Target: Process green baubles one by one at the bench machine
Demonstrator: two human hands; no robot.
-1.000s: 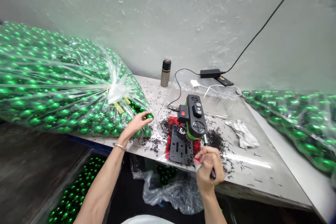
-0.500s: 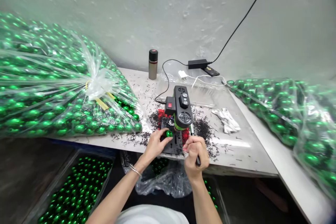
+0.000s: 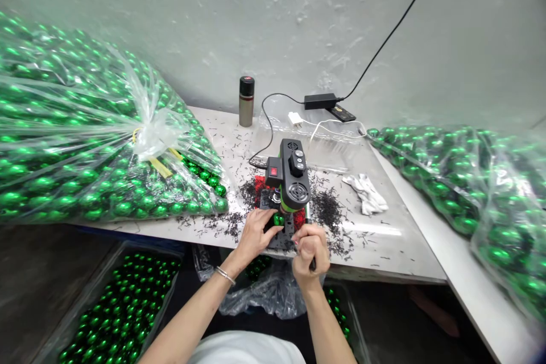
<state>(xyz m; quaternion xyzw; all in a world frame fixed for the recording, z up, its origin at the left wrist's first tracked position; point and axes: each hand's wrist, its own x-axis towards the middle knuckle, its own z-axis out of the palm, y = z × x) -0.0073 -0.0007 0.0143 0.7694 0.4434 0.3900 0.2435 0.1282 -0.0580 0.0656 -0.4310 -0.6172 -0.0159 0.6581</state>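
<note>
A small black tabletop machine (image 3: 294, 173) with a round vented head and a red switch stands in the middle of the table. Just beneath its head is a shiny green ball (image 3: 278, 219), pinched between the thumb and fingers of my left hand (image 3: 253, 237). My right hand (image 3: 311, 253) is wrapped round a black lever handle (image 3: 313, 265) at the machine's right front; most of the handle is hidden in the fist. Small black loops or strips (image 3: 326, 209) lie scattered around the base, over red patches (image 3: 300, 217).
Large clear bags of green balls stand left (image 3: 85, 148) and right (image 3: 460, 182). A bottle (image 3: 246, 101), a power adapter (image 3: 319, 101) with cables and white gloves (image 3: 365, 193) are on the table (image 3: 384, 239). Below at left sits a bin of green balls (image 3: 123, 301).
My left hand has shifted the green ball slightly right, further under the machine's head. My right hand has moved a little left with the lever handle. The whole view has shifted slightly.
</note>
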